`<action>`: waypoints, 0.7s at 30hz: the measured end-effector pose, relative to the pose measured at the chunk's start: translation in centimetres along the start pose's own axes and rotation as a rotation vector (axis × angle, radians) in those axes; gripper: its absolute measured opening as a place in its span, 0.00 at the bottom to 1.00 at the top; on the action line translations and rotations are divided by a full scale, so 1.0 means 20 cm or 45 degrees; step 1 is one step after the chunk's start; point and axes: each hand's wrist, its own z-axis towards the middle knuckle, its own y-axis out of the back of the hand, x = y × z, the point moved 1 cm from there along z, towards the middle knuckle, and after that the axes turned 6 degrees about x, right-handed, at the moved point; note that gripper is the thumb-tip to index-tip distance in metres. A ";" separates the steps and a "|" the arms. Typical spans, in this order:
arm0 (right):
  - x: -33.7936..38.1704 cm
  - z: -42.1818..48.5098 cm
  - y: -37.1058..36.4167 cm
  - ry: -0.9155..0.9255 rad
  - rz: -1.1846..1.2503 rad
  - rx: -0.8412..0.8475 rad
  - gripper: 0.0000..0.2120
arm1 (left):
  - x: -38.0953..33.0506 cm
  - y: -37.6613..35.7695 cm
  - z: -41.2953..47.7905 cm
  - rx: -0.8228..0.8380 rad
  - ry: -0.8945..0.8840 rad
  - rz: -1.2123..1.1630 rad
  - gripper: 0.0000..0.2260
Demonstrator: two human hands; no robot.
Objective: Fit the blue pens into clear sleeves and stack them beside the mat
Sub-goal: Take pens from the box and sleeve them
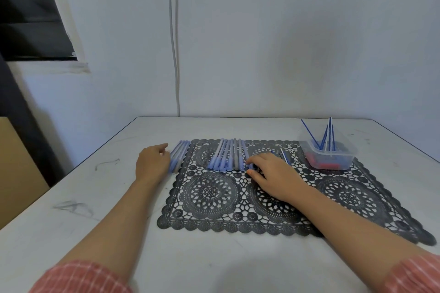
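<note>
Black lace-patterned mat point(214, 194) lies on a scuffed white counter point(107, 221). Just off the mat's left edge, a stack of sleeved pens point(179, 154) rests on the counter with its pale blue ends toward the person. The left hand point(152, 163) rests against the stack's outer side, its fingers point(164, 147) loosely bent and slightly blurred, gripping nothing that I can see. On the mat's far left quarter a row of pens point(223, 157) lies side by side. At the right end of the row, the right hand point(276, 178) rests on the mat and pinches the near end of the rightmost pen point(244, 151) between thumb and forefinger. Just right of that hand, a few loose refills point(284, 156) lie on the mat. On the mat's far right corner stands a clear tub point(346, 157) with thin blue refills point(323, 138) leaning upright in it and red pieces point(321, 164) at the bottom. Any print on the pens or tub is too small to read. Pink checked cuffs point(83, 276) cover both forearms.
</note>
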 end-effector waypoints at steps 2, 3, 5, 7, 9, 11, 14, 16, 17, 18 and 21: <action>0.00 0.00 0.00 0.007 0.006 -0.008 0.12 | -0.01 0.00 -0.01 0.040 -0.026 0.154 0.17; 0.00 0.00 0.00 0.003 0.007 -0.017 0.11 | -0.02 0.00 -0.02 0.081 -0.050 0.245 0.18; 0.00 -0.01 0.00 -0.029 0.005 -0.042 0.09 | -0.03 -0.02 -0.04 0.188 -0.100 0.395 0.22; -0.01 -0.01 0.00 -0.085 0.009 -0.052 0.06 | -0.03 -0.03 -0.05 0.282 -0.103 0.478 0.25; -0.01 0.00 0.01 -0.145 0.031 -0.055 0.04 | -0.03 -0.03 -0.04 0.324 -0.087 0.515 0.27; -0.01 0.00 0.02 -0.198 0.069 -0.056 0.03 | -0.02 -0.03 -0.04 0.329 -0.084 0.517 0.28; 0.00 0.00 0.02 -0.233 0.064 -0.042 0.05 | -0.03 -0.03 -0.05 0.315 -0.073 0.473 0.29; 0.01 -0.01 0.03 -0.240 0.060 -0.047 0.08 | -0.05 -0.02 -0.06 0.297 -0.073 0.442 0.28; 0.01 -0.01 0.03 -0.238 0.063 -0.057 0.09 | -0.06 -0.02 -0.07 0.272 -0.084 0.429 0.27; 0.02 -0.01 0.03 -0.239 0.064 -0.073 0.10 | -0.08 -0.02 -0.08 0.235 -0.109 0.410 0.26; 0.02 -0.01 0.04 -0.224 0.080 -0.168 0.08 | -0.13 -0.02 -0.10 0.066 -0.265 0.220 0.21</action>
